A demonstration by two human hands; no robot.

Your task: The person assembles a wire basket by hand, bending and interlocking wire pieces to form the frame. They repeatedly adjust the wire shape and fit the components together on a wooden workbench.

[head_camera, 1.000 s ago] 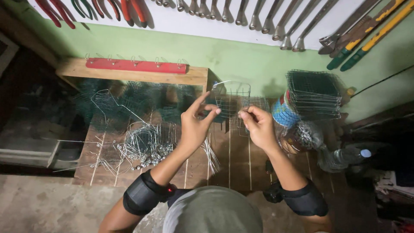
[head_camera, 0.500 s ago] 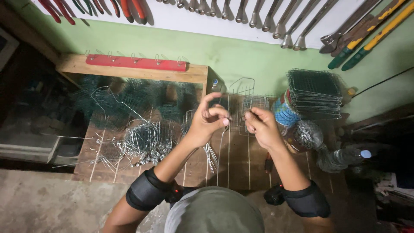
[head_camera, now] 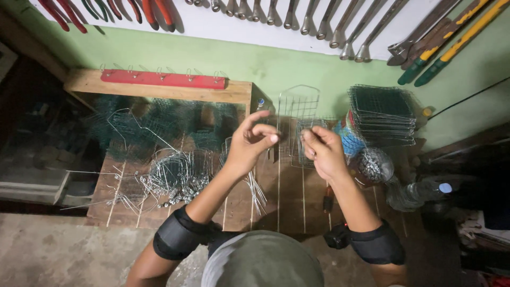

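left hand and right hand pinching thin wire-grid panel

Bench layout, clock directions taken from the wire mesh piece

The left hand sits at eight o'clock of the mesh piece and the right hand at five. A stack of mesh panels stands at three o'clock; a heap of bent wire pieces lies on the wooden bench at eight; a rail of hooks runs at ten; hanging tools line the wall at twelve.

Black elbow pads, grey-green cap, bare forearms.
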